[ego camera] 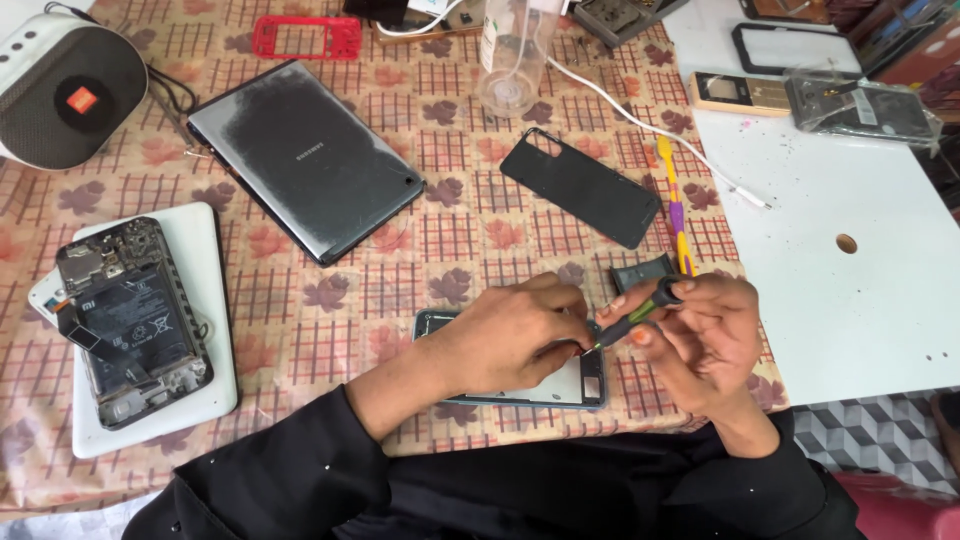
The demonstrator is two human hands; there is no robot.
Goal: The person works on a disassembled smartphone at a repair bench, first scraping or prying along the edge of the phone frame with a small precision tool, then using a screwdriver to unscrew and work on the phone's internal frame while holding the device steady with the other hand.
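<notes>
An opened phone (560, 385) is steadied under the left hand (510, 335); a screwdriver (640, 310) is pinched in the right hand (705, 340), its tip kept square on a screw.

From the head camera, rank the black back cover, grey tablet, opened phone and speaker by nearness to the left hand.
1. Black back cover, ahead, slightly right of the left hand.
2. Grey tablet, ahead-left.
3. Opened phone, far left.
4. Speaker, far-left corner.

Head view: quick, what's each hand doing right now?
Left hand: palm down, pressing on the opened phone; grips nothing.
Right hand: fingers closed on a small screwdriver, tip at the phone's edge.
</notes>
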